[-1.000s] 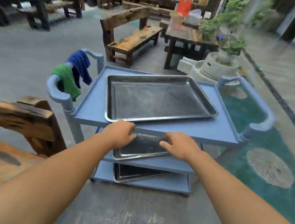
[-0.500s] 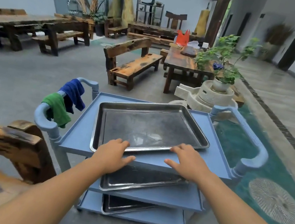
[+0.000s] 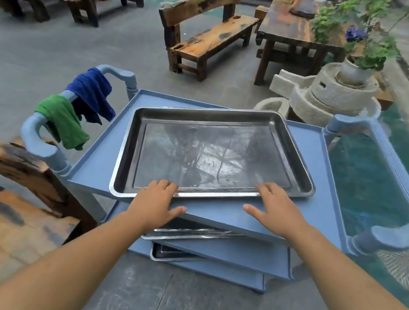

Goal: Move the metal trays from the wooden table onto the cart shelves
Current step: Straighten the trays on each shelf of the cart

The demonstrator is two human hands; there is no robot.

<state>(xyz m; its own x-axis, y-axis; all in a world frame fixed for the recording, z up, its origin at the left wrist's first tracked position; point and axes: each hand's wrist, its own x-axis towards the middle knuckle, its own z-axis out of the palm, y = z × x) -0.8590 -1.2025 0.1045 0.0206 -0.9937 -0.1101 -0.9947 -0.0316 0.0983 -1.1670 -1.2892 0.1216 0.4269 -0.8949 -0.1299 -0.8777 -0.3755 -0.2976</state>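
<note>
A blue three-shelf cart (image 3: 311, 154) stands in front of me. A large metal tray (image 3: 209, 153) lies on its top shelf, turned slightly askew. A second metal tray (image 3: 195, 233) sits on the middle shelf and a third metal tray (image 3: 173, 254) on the bottom shelf, both mostly hidden. My left hand (image 3: 156, 202) rests flat with fingers spread on the top tray's near rim. My right hand (image 3: 276, 208) lies flat on the same rim further right, fingers apart. Neither hand grips anything.
Green cloth (image 3: 62, 120) and blue cloth (image 3: 92, 95) hang on the cart's left handle. A wooden bench (image 3: 2, 202) is at my left. A stone mill with a potted plant (image 3: 338, 89), a wooden table (image 3: 294, 28) and another bench (image 3: 209, 34) stand beyond the cart.
Both hands have left the middle-shelf tray and risen to the near rim of the top tray. My view has tilted up and then back down.
</note>
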